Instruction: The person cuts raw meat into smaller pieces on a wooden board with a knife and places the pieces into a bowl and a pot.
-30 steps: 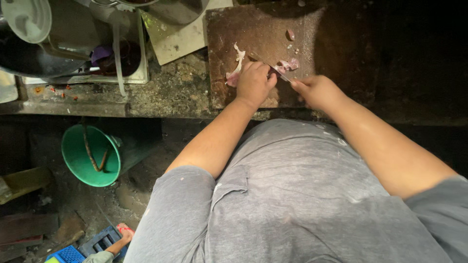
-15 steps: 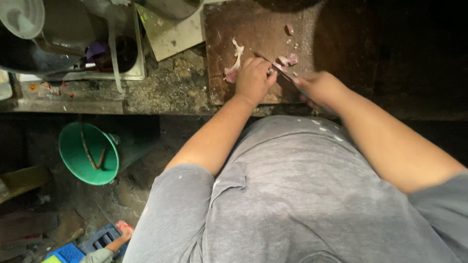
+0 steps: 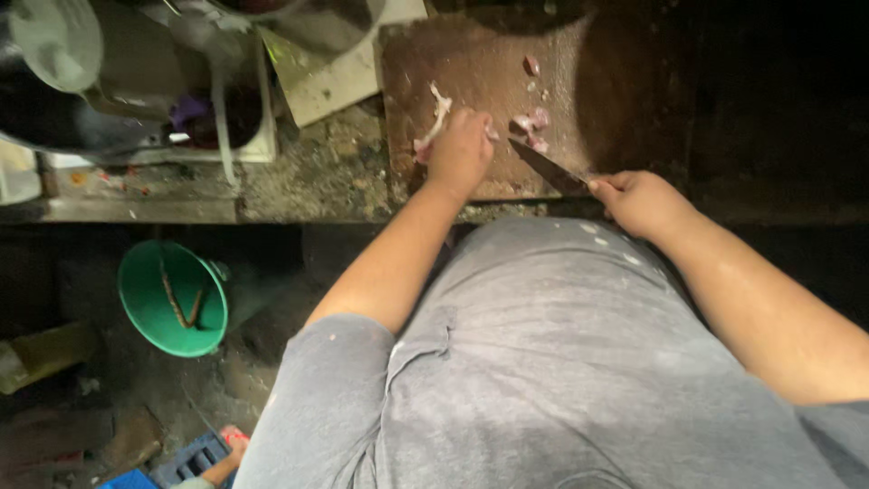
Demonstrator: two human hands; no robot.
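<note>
Half a second ago my knife (image 3: 548,167) lay flat against the pink pieces by my left hand; now I have drawn it back toward me, and only its tip points at them. My right hand (image 3: 641,201) has come off the cutting board (image 3: 471,68) and sits at its near edge, its grip closed around the knife handle. My left hand (image 3: 460,152) has barely shifted: it stays on the board, fingers curled down over something I cannot make out, so I cannot tell whether that grip holds anything.

The pink pieces (image 3: 530,122) are small, pale and uneven, bunched on the board just right of my left hand, near the knife tip. A long whitish strip (image 3: 433,119) curls along the board on the left side of that hand, and one more small piece (image 3: 531,65) lies alone toward the board's far edge. The board itself is dark brown and stained.

Left of the board, on the table (image 3: 317,181), are a white tray (image 3: 262,136) and a metal pot (image 3: 54,45). Below the table, on the floor left of the board, is a green bucket (image 3: 172,299).
</note>
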